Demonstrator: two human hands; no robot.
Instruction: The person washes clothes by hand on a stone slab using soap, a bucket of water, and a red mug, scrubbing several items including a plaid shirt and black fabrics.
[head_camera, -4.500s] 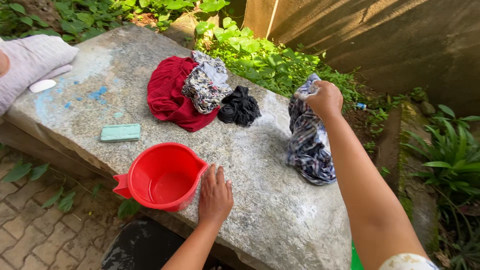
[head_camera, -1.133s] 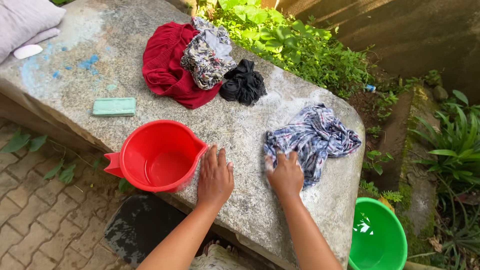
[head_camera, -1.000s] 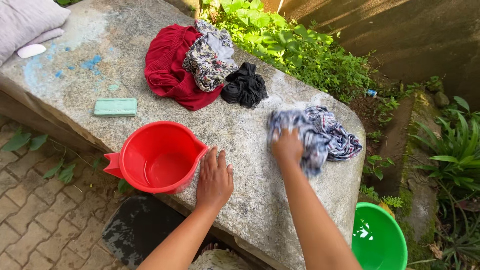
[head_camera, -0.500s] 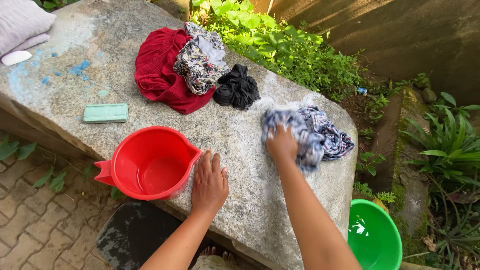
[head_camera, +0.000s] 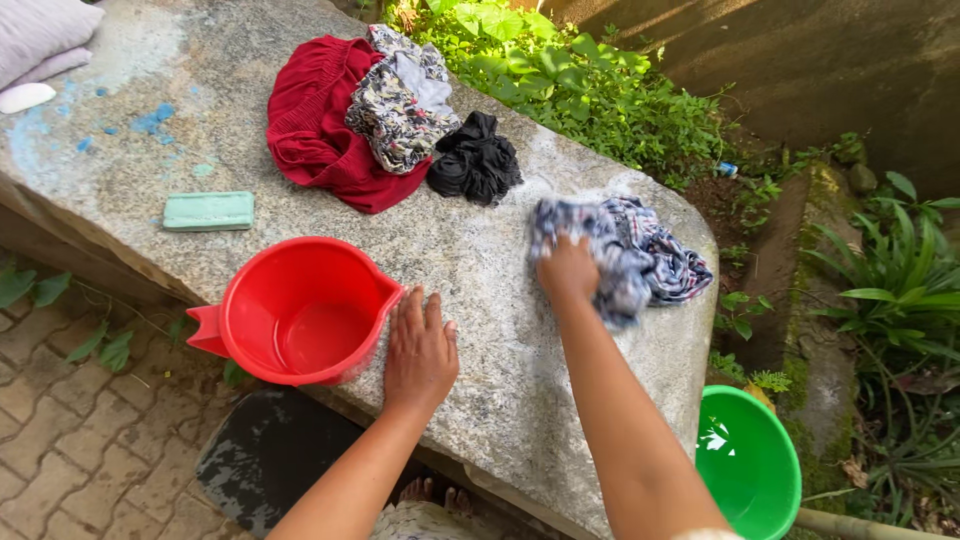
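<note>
Granite-grey and speckled, the stone slab (head_camera: 470, 260) serves as a washing surface, and everything on it is laid out within arm's reach. The right hand (head_camera: 568, 270) is clenched on a bunched blue patterned cloth (head_camera: 635, 255) and presses it down on the slab near the far right corner; the cloth looks blurred under the knuckles, as though it is being rubbed against the rough stone. The left hand (head_camera: 420, 350) lies flat with fingers spread and nothing in it, palm on the slab and fingertips just beside a red jug (head_camera: 300, 310), probably to brace the body while the other arm works. The jug stands upright at the near edge with a little water in it, close to hand. A green soap bar (head_camera: 208, 211) lies further left, apart from the cloth. Behind, a red garment (head_camera: 320, 140), a flowered garment (head_camera: 400, 105) resting partly on it, and a black bundle (head_camera: 475, 160) are heaped together, out of the way of the scrubbing. A green basin (head_camera: 748, 465) sits on the ground below the slab's right end.
</note>
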